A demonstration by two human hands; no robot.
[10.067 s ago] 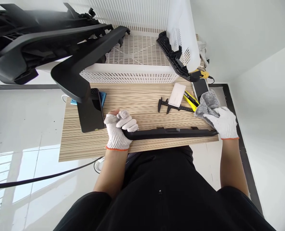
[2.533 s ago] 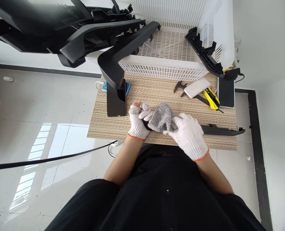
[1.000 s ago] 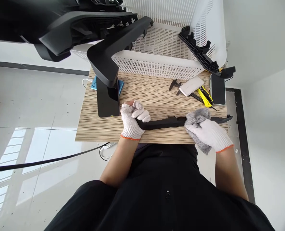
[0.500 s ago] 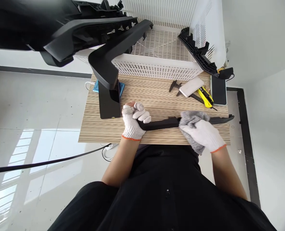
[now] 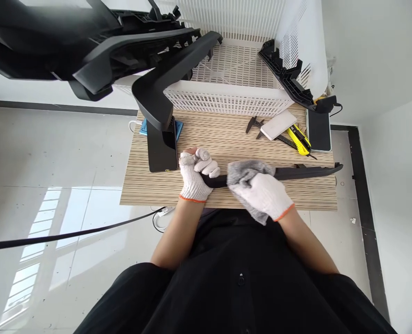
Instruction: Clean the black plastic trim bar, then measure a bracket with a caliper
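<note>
Left gloved hand [image 5: 198, 171]: closed round the near-left end of the long, slim black plastic strip [image 5: 305, 173], lower centre to right of frame | Right gloved hand [image 5: 263, 194]: gripping the grey fluffy cloth [image 5: 247, 174] against the strip | striped wood-grain table [image 5: 164, 191] beneath

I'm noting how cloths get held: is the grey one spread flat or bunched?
Bunched: the grey cloth is creased under the right hand, over the black strip.
</note>
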